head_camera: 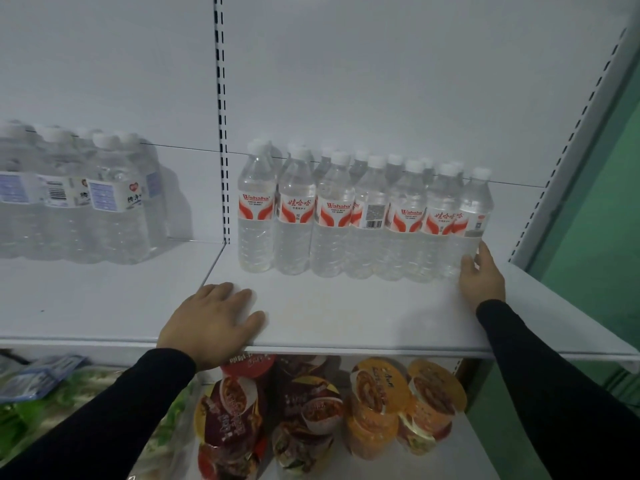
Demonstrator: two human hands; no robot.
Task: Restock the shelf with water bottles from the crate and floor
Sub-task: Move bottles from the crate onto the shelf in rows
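Note:
Several clear water bottles with red-and-white labels [332, 216] stand in rows on the white shelf [346, 317], white caps up. My right hand [481, 275] rests against the lower part of the rightmost front bottle [471, 223], fingers spread along its side and not wrapped around it. My left hand [214, 320] lies flat, palm down, on the shelf's front edge, left of the rows and holding nothing. Both arms wear black sleeves. No crate or floor is in view.
A shrink-wrapped pack of blue-labelled water bottles [86, 199] sits on the neighbouring shelf to the left. Below, cup noodle bowls [391, 403] and green packets [41, 400] fill the lower shelf. A slotted upright [221, 133] divides the bays; a green wall [602, 237] is at right.

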